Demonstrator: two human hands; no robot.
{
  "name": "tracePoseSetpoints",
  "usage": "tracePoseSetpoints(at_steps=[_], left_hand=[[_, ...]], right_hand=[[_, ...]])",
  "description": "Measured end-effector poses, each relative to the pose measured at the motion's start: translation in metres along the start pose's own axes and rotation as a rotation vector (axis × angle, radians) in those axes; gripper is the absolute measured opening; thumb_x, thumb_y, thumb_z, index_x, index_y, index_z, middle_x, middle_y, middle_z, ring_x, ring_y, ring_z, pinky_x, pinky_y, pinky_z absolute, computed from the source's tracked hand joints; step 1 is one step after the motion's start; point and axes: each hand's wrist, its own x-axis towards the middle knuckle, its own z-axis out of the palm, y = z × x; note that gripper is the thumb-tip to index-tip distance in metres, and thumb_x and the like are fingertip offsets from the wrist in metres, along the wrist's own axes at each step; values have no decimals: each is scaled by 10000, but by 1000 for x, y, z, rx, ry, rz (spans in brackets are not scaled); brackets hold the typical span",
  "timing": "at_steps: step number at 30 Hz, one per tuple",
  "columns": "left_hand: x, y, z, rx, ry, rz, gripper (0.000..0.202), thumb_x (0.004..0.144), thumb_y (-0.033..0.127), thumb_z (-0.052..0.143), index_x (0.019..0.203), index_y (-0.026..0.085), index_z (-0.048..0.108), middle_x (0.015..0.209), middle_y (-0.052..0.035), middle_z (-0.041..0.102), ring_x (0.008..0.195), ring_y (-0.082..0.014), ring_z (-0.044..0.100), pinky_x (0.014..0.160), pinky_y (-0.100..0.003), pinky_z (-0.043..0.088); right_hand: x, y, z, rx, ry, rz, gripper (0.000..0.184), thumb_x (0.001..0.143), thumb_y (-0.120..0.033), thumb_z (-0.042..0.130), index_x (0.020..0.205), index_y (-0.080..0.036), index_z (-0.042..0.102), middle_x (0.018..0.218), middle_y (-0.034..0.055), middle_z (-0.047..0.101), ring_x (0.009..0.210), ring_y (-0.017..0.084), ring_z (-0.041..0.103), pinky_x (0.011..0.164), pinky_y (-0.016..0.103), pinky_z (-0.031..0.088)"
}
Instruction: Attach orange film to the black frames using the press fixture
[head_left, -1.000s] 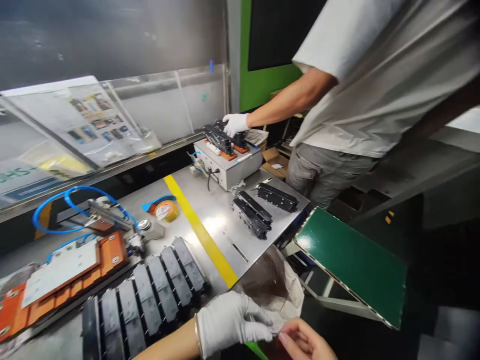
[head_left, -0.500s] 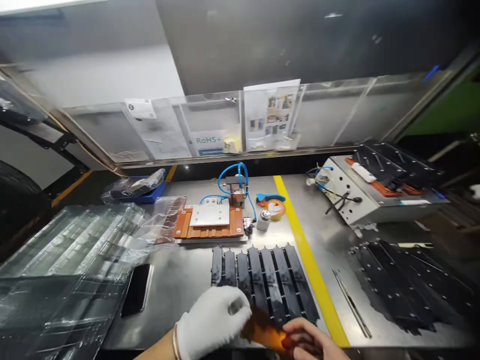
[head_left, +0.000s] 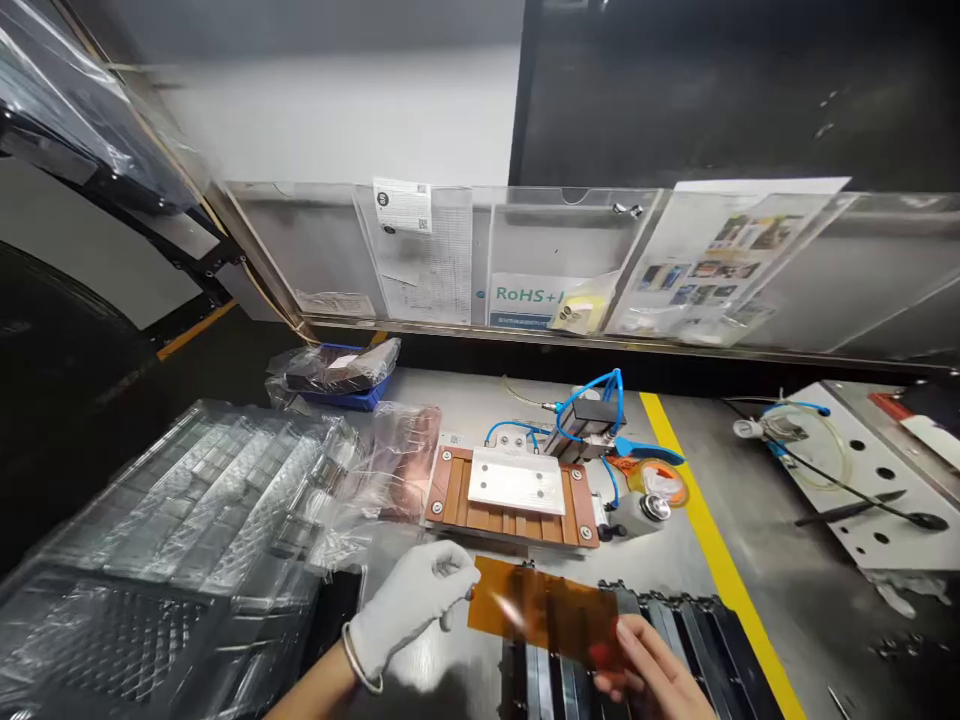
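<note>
A strip of translucent amber film (head_left: 544,612) is stretched between my two hands, above a row of black slatted parts (head_left: 679,640). My left hand (head_left: 412,603), in a white glove, pinches the film's left end between thumb and fingers. Bare, my right hand (head_left: 652,665) grips its right end, and some fingers show through the film. Just beyond the film stands an orange-brown fixture (head_left: 454,492) with a white metal plate (head_left: 517,482) on top and blue air tubes (head_left: 619,400) behind it.
Clear plastic trays (head_left: 225,500) are stacked at the left. A blue bin (head_left: 360,397) with bagged parts sits behind them. Right of the fixture lie an orange tape roll (head_left: 667,478) and a metal-capped bottle (head_left: 654,510). A white perforated box (head_left: 847,470) stands far right, past yellow tape (head_left: 739,580).
The amber film has come up and forward, held taut where it was low and blurred before. My view has turned left and moved closer to the fixture.
</note>
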Motion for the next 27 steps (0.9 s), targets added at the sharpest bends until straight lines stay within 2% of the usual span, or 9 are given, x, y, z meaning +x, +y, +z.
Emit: tracePoseSetpoints(at_steps=[4, 9, 12, 18, 23, 27], left_hand=[[48, -4, -15, 6, -9, 24, 191, 770, 360, 561, 716, 177, 556, 585, 60, 565, 443, -84, 497, 516, -228, 391], [115, -7, -24, 67, 47, -30, 172, 731, 308, 564, 616, 188, 518, 525, 67, 552, 404, -84, 487, 459, -214, 336], [140, -7, -27, 118, 91, -42, 195, 719, 265, 555, 545, 193, 503, 446, 74, 524, 400, -89, 489, 487, -212, 354], [154, -9, -30, 149, 153, -71, 206, 708, 221, 538, 508, 203, 492, 380, 84, 478, 414, -104, 500, 507, -214, 359], [155, -7, -29, 133, 174, -94, 220, 720, 194, 556, 516, 198, 473, 404, 89, 480, 396, -87, 496, 484, -205, 351], [151, -1, -29, 107, 193, -125, 190, 726, 177, 592, 574, 194, 480, 413, 89, 496, 401, -80, 489, 467, -192, 349]], right_hand=[[52, -23, 4, -227, -85, -134, 489, 623, -676, 722, 668, -210, 583, 530, -63, 544, 493, 99, 488, 515, 230, 376], [117, -52, 21, -295, -65, -125, 427, 653, -580, 706, 596, -208, 505, 474, -79, 458, 414, 73, 372, 427, 217, 249], [139, -60, 31, -315, -50, -120, 383, 668, -532, 683, 599, -213, 483, 470, -83, 450, 404, 70, 369, 413, 204, 230], [150, -66, 38, -357, -57, -94, 349, 706, -525, 631, 625, -223, 479, 454, -92, 443, 364, 62, 331, 375, 196, 209], [156, -69, 40, -386, -64, -81, 337, 685, -533, 620, 652, -226, 485, 467, -94, 460, 366, 67, 352, 365, 190, 220], [157, -71, 39, -429, -68, -59, 351, 681, -546, 605, 634, -225, 472, 441, -109, 403, 351, 58, 318, 367, 187, 203]])
